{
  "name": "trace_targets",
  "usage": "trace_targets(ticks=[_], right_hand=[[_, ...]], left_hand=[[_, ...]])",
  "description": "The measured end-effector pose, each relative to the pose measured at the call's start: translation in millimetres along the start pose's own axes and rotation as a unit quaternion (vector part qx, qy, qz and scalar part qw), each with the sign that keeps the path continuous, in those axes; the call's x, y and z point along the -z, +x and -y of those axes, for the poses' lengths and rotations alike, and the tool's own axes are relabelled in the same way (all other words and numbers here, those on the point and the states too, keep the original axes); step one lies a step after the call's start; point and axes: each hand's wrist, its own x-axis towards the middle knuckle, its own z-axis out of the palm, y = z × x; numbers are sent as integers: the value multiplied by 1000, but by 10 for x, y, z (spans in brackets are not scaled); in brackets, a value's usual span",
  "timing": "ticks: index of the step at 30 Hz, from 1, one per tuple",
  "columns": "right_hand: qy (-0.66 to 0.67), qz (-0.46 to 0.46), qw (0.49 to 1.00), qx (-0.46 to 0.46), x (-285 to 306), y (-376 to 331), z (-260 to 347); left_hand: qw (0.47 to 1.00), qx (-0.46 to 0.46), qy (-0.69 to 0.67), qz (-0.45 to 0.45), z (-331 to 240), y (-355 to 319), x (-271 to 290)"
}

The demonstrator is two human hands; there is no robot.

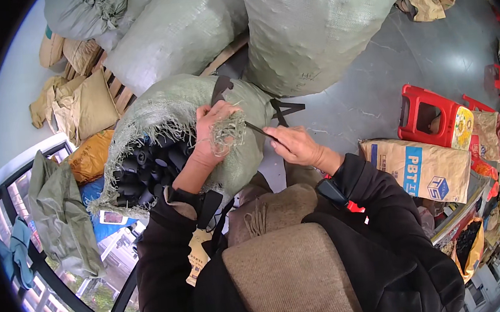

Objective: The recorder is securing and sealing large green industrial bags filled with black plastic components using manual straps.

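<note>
A grey-green woven sack [165, 101] stands in front of me with its frayed mouth partly gaping. Inside lie several black tube-like parts [150, 170]. My left hand [215, 132] is closed around a bunched, frayed piece of the sack's rim. My right hand [301, 147] pinches a thin black strip [264, 133], which runs toward the bunch in my left hand. Above my left hand a flat black band [220, 89] sticks up. Beyond the sack's right side loose black strap ends [287, 107] show. Whether these pieces are joined is hidden.
Large stuffed woven sacks [319, 25] stand at the back. Brown paper bags [94, 104] lie on a wooden pallet at the left, near a window [105, 305]. To the right are a red plastic stool [422, 120] and a printed paper sack [421, 171].
</note>
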Motion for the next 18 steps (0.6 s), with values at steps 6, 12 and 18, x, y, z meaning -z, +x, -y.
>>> trace_targets(ticks=[6,12,18], right_hand=[[42,4,999,4,-48,-137,-87],[46,42,998,20,-182,-303,-9],[-3,22,999,30,-454,-395,234]], left_hand=[[999,9,37,1,-42,35,-1],[999,-4,30,-43,11,17,-74],[998,40,52,-5,281,-127,-263]])
